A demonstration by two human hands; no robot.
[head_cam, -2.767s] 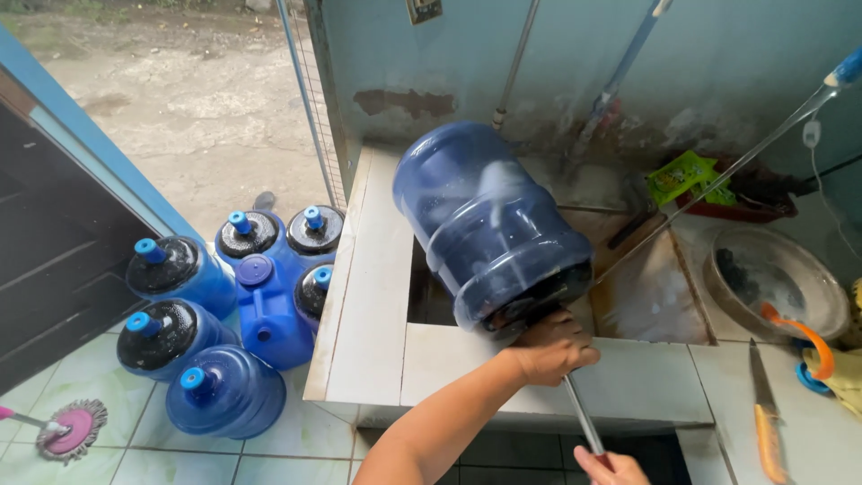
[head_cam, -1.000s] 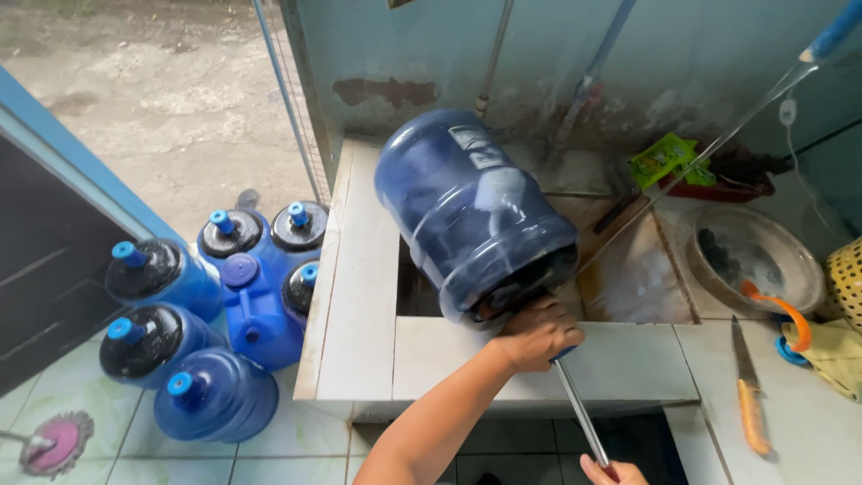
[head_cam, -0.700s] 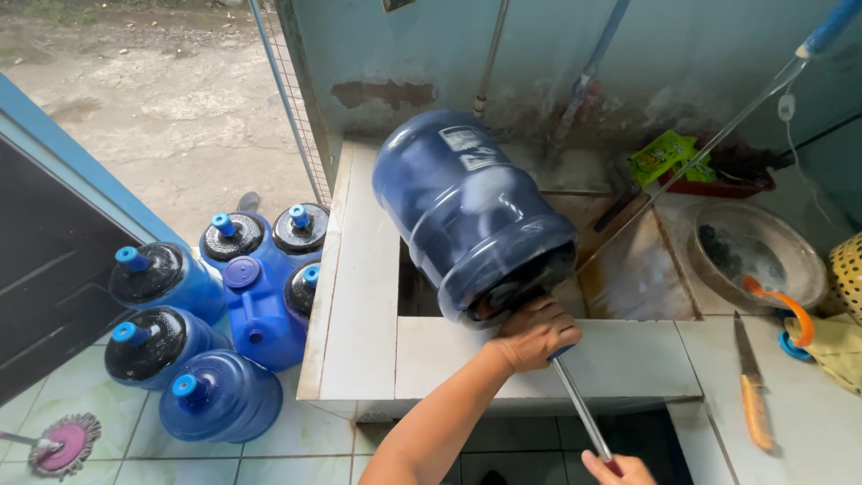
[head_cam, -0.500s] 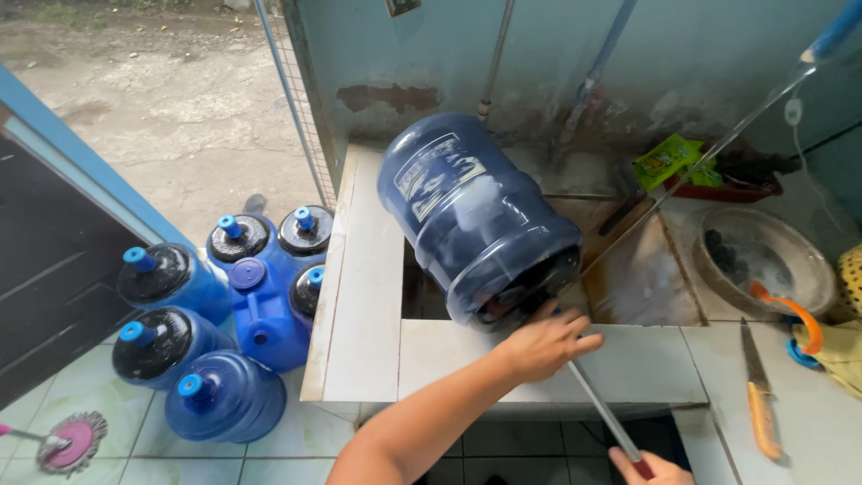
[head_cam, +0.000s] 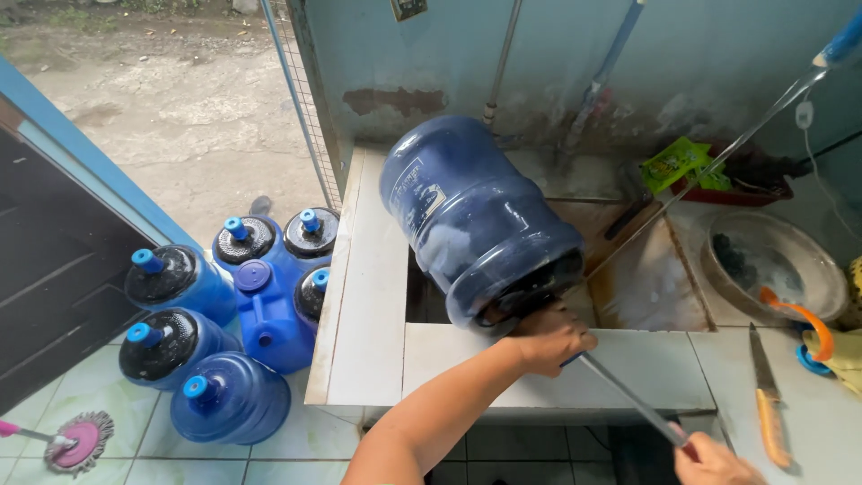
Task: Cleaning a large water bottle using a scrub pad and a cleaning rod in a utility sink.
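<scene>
We see a big dark-blue jug (head_cam: 476, 224), translucent and wet, tipped over the sink (head_cam: 646, 278) with its mouth toward us, resting on the tiled desk (head_cam: 377, 296) edge. Our left hand (head_cam: 552, 337) cups the jug's neck; our right hand (head_cam: 718, 460) grips a long metal rod (head_cam: 633, 404) running into the mouth. Six capped blue bottles (head_cam: 233, 314) stand on the floor. A basin (head_cam: 772, 265) holds dark bits in water. A knife (head_cam: 768, 400) lies on the desk.
</scene>
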